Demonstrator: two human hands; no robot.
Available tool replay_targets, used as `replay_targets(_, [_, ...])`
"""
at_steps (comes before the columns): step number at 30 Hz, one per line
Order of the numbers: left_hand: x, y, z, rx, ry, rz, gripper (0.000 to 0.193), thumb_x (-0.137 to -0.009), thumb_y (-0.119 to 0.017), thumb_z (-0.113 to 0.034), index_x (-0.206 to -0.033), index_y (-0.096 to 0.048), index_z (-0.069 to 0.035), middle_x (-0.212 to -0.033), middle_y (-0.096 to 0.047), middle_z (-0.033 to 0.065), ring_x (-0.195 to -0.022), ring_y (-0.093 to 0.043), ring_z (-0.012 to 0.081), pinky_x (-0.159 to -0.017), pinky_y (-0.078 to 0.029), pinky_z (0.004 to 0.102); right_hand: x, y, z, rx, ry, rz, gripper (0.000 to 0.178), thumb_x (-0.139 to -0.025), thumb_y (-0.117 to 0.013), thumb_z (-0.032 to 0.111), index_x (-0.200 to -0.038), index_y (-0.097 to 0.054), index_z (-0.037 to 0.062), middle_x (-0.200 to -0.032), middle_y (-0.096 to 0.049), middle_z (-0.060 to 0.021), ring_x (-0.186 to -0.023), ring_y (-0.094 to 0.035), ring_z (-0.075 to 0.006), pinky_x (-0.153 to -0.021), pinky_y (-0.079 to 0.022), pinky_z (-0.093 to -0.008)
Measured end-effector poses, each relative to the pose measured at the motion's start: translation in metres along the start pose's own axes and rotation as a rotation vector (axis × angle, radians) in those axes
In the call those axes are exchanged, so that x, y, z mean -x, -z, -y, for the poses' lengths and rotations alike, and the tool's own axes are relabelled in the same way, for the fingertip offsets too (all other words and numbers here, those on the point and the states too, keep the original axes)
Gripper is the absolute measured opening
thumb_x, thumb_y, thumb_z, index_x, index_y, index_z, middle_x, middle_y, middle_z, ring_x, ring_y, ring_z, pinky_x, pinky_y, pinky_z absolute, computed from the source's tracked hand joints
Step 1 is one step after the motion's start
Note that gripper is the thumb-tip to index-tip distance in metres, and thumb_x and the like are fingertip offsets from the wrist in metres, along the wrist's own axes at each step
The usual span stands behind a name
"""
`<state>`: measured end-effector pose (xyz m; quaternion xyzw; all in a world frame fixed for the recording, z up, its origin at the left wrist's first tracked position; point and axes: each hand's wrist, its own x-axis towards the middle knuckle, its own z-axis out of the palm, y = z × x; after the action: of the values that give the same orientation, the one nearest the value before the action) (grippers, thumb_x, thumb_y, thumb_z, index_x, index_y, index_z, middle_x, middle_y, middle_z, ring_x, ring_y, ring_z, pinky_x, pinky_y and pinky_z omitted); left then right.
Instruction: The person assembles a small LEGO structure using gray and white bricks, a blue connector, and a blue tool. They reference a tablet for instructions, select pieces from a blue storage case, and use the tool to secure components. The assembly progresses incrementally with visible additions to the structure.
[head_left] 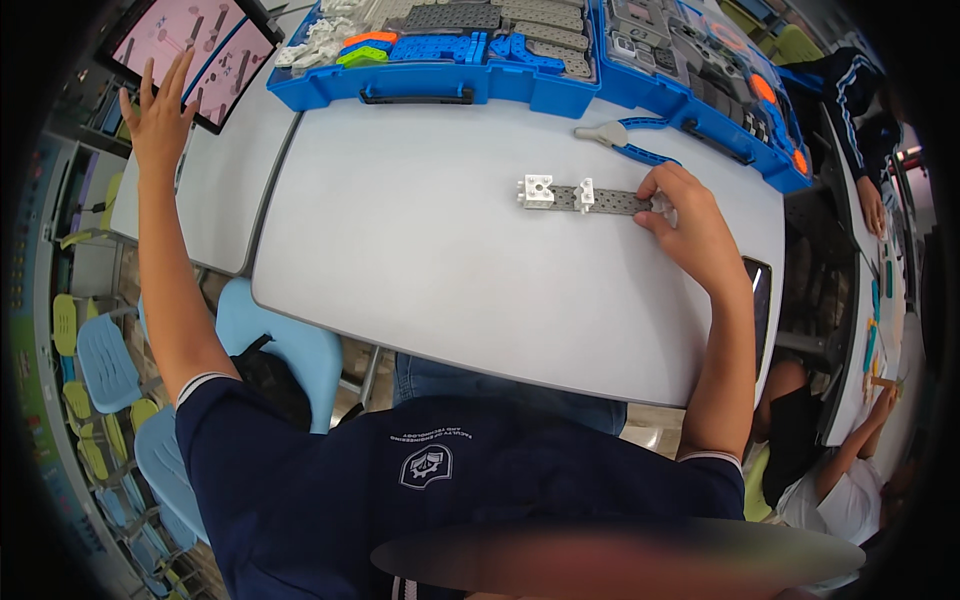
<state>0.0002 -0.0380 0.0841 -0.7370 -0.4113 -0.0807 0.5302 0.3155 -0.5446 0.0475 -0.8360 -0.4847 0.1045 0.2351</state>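
My left hand (160,125) is raised at the left in front of a tablet (238,78), its fingers spread. Pink pictures of parts show on the tablet's screen; I cannot tell whether a fingertip touches it. My right hand (695,225) pinches the right end of a grey perforated beam (612,201) lying on the table. A white block connector (538,192) sits at the beam's left end, and a narrower white connector (584,196) stands across it nearer the middle. Another whitish piece is partly hidden by my right fingers.
Behind the beam lies a blue-handled tool with a grey head (603,134). Two blue cases of sorted building parts, one a blue case (425,88), the other a blue case (690,118), line the far edge. A dark phone-like device (760,300) lies by my right forearm. People sit at the right.
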Motion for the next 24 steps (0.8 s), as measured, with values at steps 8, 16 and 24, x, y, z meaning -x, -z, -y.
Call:
replay_targets(8, [-0.016, -0.047, 0.008, -0.030, 0.013, -0.198, 0.076, -0.092, -0.074, -0.037, -0.157, -0.034, -0.044, -0.121, -0.067, -0.0213, -0.133, -0.053, 0.0069, -0.120, -0.007, 0.0436, 0.000, 0.000, 0.000, -0.011, 0.001, -0.005, 0.023, -0.078, -0.075, -0.004, -0.095, -0.060, -0.0013, -0.099, -0.064, -0.0157, -0.100, -0.061, -0.0360, -0.088, -0.048, -0.0423])
replay_targets(16, [-0.023, -0.059, 0.007, 0.006, 0.009, -0.234, 0.062, -0.095, -0.070, -0.038, -0.151, -0.044, -0.041, -0.115, -0.069, -0.0183, -0.124, -0.057, 0.0051, -0.114, -0.017, 0.0384, 0.000, -0.001, -0.001, 0.001, 0.029, -0.025, 0.024, -0.079, -0.076, -0.004, -0.096, -0.059, -0.0002, -0.097, -0.063, -0.0117, -0.092, -0.060, -0.0310, -0.083, -0.048, -0.0386])
replay_targets(24, [0.029, -0.079, -0.032, 0.197, -0.145, -0.323, 0.040, -0.095, -0.067, -0.040, -0.134, -0.064, -0.032, -0.141, -0.059, -0.0165, -0.122, -0.052, 0.0115, -0.106, -0.027, 0.0345, 0.001, 0.000, 0.001, 0.000, -0.004, 0.001, 0.022, -0.079, -0.075, -0.004, -0.096, -0.060, -0.0010, -0.100, -0.064, -0.0144, -0.101, -0.061, -0.0348, -0.090, -0.048, -0.0412])
